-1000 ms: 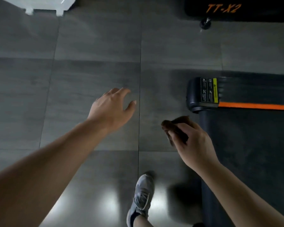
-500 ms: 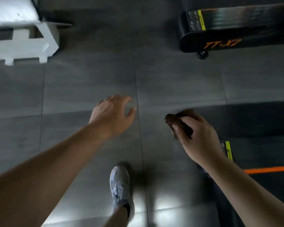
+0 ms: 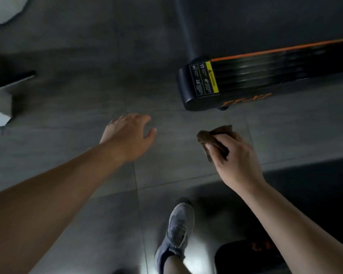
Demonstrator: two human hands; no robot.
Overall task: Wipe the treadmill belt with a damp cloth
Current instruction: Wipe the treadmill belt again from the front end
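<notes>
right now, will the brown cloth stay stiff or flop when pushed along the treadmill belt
Probably floppy: the brown cloth sits bunched and creased inside the right hand. Likely light, since that hand alone holds it up. It may crumple rather than slide flat when pushed.

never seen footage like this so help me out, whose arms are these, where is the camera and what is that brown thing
There is one picture of this moment. It comes from a camera worn on a person's head and looking down, so the two bare arms are the wearer's own. The left hand is open and holds nothing. The right hand grips a crumpled brown cloth. Both hang over a grey tiled floor. Below them is the person's grey shoe. At the upper right lies the end of a black treadmill with an orange stripe and a yellow warning label. The cloth is not yet on it.
</notes>
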